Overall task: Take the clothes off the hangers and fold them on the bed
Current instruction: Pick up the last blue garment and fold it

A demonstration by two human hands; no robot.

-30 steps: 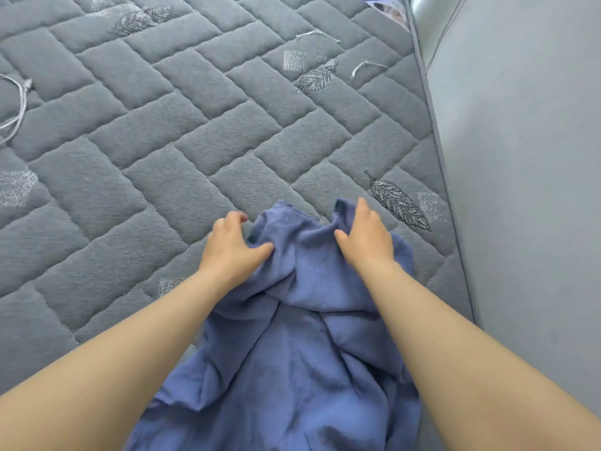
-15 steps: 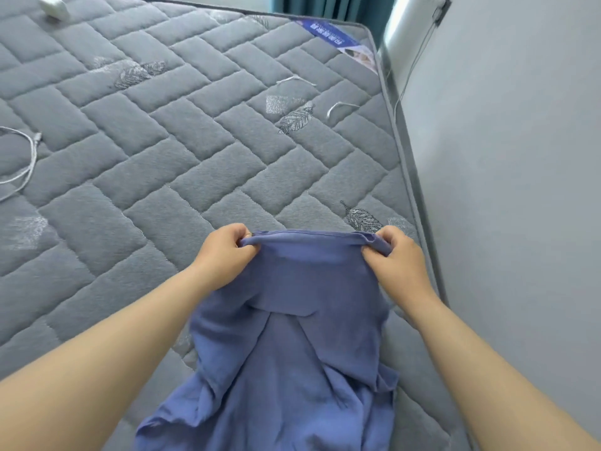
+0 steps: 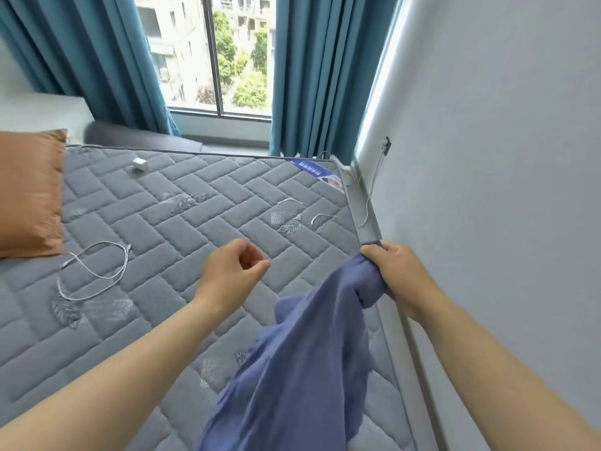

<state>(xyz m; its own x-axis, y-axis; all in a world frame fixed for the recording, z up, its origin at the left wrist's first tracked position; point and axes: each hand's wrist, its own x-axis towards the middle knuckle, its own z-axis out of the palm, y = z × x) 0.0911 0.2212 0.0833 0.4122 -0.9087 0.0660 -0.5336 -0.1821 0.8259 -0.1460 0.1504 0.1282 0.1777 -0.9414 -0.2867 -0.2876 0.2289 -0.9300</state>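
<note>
Your grey quilted bed (image 3: 182, 222) fills most of the view, its right edge running along the pale wall (image 3: 504, 157). Teal curtains (image 3: 97, 60) hang on both sides of the window (image 3: 211, 53) beyond its far end. The blue garment (image 3: 309, 369) hangs in a bunched drape over the bed's right side, lifted at its upper end and trailing down out of view (no hanger shows on it). An orange pillow (image 3: 29, 193) lies at the left edge. Your right hand (image 3: 400, 275) grips the garment's top in a closed fist near the wall. Your left hand (image 3: 234, 271) hovers above the bed, fingers loosely curled, holding nothing. A white cable (image 3: 94, 271) loops beside the pillow, and a small white plug (image 3: 140, 165) sits farther back.
</note>
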